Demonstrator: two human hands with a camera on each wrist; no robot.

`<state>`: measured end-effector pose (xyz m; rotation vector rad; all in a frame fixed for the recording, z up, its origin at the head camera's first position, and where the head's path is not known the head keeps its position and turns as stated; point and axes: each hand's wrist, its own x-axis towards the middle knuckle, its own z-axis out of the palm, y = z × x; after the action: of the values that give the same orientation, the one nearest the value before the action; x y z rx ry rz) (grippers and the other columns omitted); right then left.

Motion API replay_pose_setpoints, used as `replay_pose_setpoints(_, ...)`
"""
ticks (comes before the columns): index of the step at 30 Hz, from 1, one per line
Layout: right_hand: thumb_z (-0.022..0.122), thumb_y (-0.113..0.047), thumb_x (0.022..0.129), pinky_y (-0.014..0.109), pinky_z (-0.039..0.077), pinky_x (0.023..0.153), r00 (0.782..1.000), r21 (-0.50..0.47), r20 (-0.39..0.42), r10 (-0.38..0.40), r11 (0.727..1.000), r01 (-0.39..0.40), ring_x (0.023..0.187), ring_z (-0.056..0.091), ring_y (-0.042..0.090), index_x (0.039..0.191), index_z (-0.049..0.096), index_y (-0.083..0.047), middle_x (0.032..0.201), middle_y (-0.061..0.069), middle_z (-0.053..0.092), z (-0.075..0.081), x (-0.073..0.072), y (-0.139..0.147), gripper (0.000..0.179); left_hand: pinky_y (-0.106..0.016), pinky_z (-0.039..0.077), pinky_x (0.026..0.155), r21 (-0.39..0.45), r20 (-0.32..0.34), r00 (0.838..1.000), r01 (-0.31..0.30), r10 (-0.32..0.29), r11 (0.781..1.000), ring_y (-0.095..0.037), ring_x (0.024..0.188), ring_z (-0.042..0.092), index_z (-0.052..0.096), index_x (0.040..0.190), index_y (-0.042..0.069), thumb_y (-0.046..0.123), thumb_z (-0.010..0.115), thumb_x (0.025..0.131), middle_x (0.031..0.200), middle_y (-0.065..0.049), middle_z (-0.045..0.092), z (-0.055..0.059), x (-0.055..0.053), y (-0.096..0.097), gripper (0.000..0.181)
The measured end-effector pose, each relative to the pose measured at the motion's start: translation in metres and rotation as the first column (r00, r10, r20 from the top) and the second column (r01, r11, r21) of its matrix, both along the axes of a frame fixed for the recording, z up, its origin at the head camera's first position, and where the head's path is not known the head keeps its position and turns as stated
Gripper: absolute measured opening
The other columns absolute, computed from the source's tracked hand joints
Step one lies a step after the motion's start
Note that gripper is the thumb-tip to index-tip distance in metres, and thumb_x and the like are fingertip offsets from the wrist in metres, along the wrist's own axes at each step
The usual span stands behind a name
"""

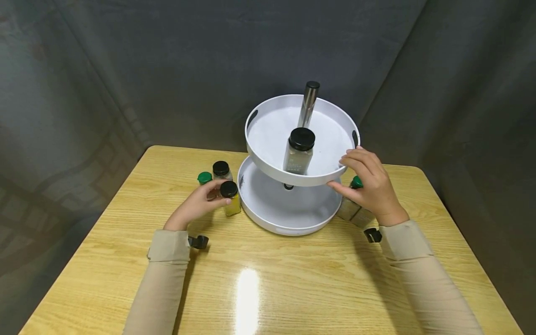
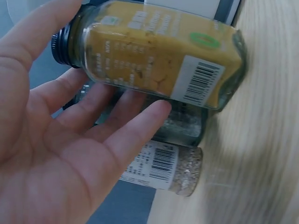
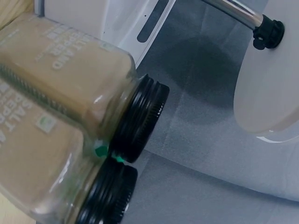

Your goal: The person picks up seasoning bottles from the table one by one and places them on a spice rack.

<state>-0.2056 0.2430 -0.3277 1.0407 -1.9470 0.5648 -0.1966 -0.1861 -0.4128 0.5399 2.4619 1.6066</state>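
Observation:
My left hand [image 1: 200,204] holds a spice jar of yellow powder [image 1: 232,205] with a black lid, beside the two-tier stand. Seen from the left wrist, the thumb and index finger lie on either side of the jar's neck; the other fingers [image 2: 135,119] extend loosely. Behind it are a black-lidded jar [image 1: 222,171] and a green-capped bottle [image 1: 204,178]. My right hand [image 1: 370,186] grips the rim of the white upper tray [image 1: 268,163], fingers over the edge and thumb below. That tray bears a black-lidded jar [image 1: 298,156] and a tall silver cylinder [image 1: 308,104]. The right wrist view lacks the hand.
Below sits the white lower tray [image 1: 289,209] on the wooden table [image 1: 209,288]. Right of it, under my right hand, stand two salt-and-pepper jars [image 3: 70,70] and a green-capped bottle [image 1: 357,182]. A metal pole [image 3: 238,11] meets the upper tray's underside. Grey curtains [image 1: 188,70] hang behind.

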Motion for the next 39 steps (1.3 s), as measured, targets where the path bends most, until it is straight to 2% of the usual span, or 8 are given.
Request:
replay_pose_setpoints(5, 0.068, -0.052, 0.093, 0.045, 0.041, 0.115, 1.0, -0.011, -0.009, 0.008, 1.0, -0.008, 0.107, 0.058, 0.042, 0.107, 0.068, 0.005, 0.109, 0.023, 0.065, 0.0, 0.0, 0.0, 0.059, -0.048, 0.045, 0.109, 0.026, 0.045, 0.998, 0.039, -0.04, 0.999, -0.031, 0.125, 0.056, 0.047, 0.148, 0.003, 0.014, 0.074, 0.095, 0.141, -0.017, 0.056, -0.005, 0.0, 0.0, 0.061)
replay_pose_setpoints(10, 0.069, -0.052, 0.093, 0.046, 0.041, 0.114, 1.0, -0.017, -0.009, 0.014, 1.0, -0.014, 0.107, 0.058, 0.041, 0.107, 0.068, 0.005, 0.109, 0.023, 0.066, 0.0, 0.001, 0.0, 0.059, -0.053, 0.036, 0.116, 0.065, 0.083, 0.993, 0.078, -0.083, 0.995, -0.039, 0.138, 0.046, 0.038, 0.153, 0.002, 0.012, 0.074, 0.094, 0.148, -0.021, 0.049, -0.011, -0.001, 0.002, 0.07)
replay_pose_setpoints(15, 0.069, -0.052, 0.093, 0.046, 0.041, 0.114, 1.0, -0.021, -0.01, 0.014, 1.0, -0.015, 0.106, 0.058, 0.042, 0.107, 0.068, 0.006, 0.109, 0.023, 0.066, 0.0, 0.001, 0.0, 0.059, -0.053, 0.034, 0.118, 0.08, 0.078, 0.992, 0.091, -0.098, 0.993, -0.038, 0.138, 0.046, 0.042, 0.151, 0.002, 0.008, 0.074, 0.093, 0.147, -0.021, 0.051, -0.016, -0.003, 0.003, 0.066)
replay_pose_setpoints(20, 0.069, -0.052, 0.093, 0.046, 0.041, 0.114, 1.0, -0.018, -0.009, 0.012, 1.0, -0.013, 0.106, 0.058, 0.042, 0.107, 0.068, 0.006, 0.109, 0.023, 0.066, 0.0, 0.001, 0.001, 0.059, -0.053, 0.033, 0.118, 0.081, 0.078, 0.993, 0.087, -0.093, 0.993, -0.037, 0.14, 0.044, 0.045, 0.149, 0.003, 0.012, 0.075, 0.094, 0.148, -0.019, 0.051, -0.021, -0.004, 0.001, 0.064)
replay_pose_setpoints(24, 0.069, -0.052, 0.093, 0.046, 0.041, 0.114, 1.0, -0.023, -0.007, 0.015, 1.0, -0.015, 0.106, 0.058, 0.042, 0.107, 0.069, 0.006, 0.109, 0.023, 0.066, 0.0, 0.001, 0.001, 0.06, -0.051, 0.036, 0.117, 0.071, 0.074, 0.993, 0.087, -0.092, 0.994, -0.035, 0.139, 0.046, 0.048, 0.148, 0.006, 0.015, 0.075, 0.094, 0.147, -0.016, 0.052, -0.022, -0.004, 0.0, 0.061)
replay_pose_setpoints(33, 0.069, -0.052, 0.093, 0.047, 0.042, 0.114, 1.0, -0.023, -0.008, 0.01, 1.0, -0.01, 0.107, 0.058, 0.041, 0.107, 0.069, 0.006, 0.108, 0.024, 0.066, 0.0, 0.002, 0.001, 0.06, -0.044, 0.047, 0.109, 0.079, 0.039, 0.99, 0.13, -0.134, 0.988, -0.037, 0.134, 0.052, 0.052, 0.144, 0.001, 0.009, 0.073, 0.094, 0.143, -0.019, 0.055, -0.022, -0.003, -0.003, 0.054)
replay_pose_setpoints(39, 0.068, -0.052, 0.093, 0.047, 0.042, 0.114, 1.0, -0.013, -0.005, 0.006, 1.0, -0.006, 0.107, 0.058, 0.041, 0.108, 0.068, 0.006, 0.109, 0.024, 0.065, 0.001, 0.002, 0.001, 0.06, -0.041, 0.049, 0.107, 0.06, 0.051, 0.992, 0.115, -0.119, 0.991, -0.034, 0.133, 0.053, 0.053, 0.143, 0.003, 0.01, 0.073, 0.094, 0.143, -0.016, 0.056, -0.022, -0.002, -0.004, 0.053)
